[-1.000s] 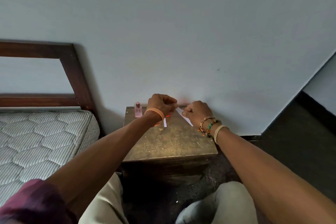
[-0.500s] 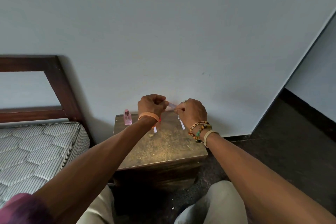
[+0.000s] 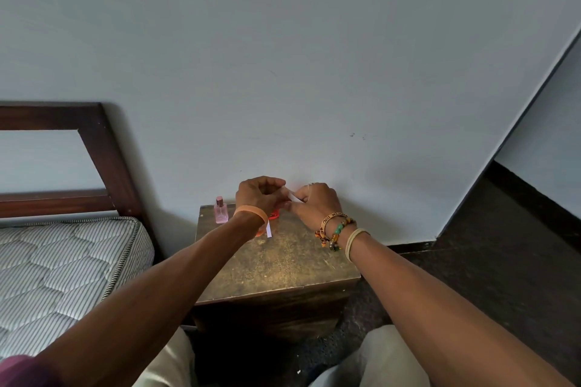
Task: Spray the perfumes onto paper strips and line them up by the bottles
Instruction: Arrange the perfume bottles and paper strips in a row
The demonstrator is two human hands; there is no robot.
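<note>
Centrally, a narrow white paper strip (image 3: pixel 294 197) spans the gap between both hands, its long axis slanting from upper left to lower right. The left hand (image 3: pixel 259 198) pinches its upper-left end and the right hand (image 3: pixel 316 204) the other, all fingers tightly curled. To their left, a small pink glass perfume bottle (image 3: pixel 221 214) stands upright on the worn brown wooden table (image 3: pixel 283 264). A second white strip (image 3: pixel 268 231) lies below the left wrist.

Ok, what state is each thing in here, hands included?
Small pink glass perfume bottle: upright, capped.
Red object: mostly hidden behind left wrist.
White paper strip: raised, pinched between both hands.
Second white paper strip: lying on brown wooden stand.
Left hand: fingers pinch the raised strip.
Right hand: fingers pinch it too.
</note>
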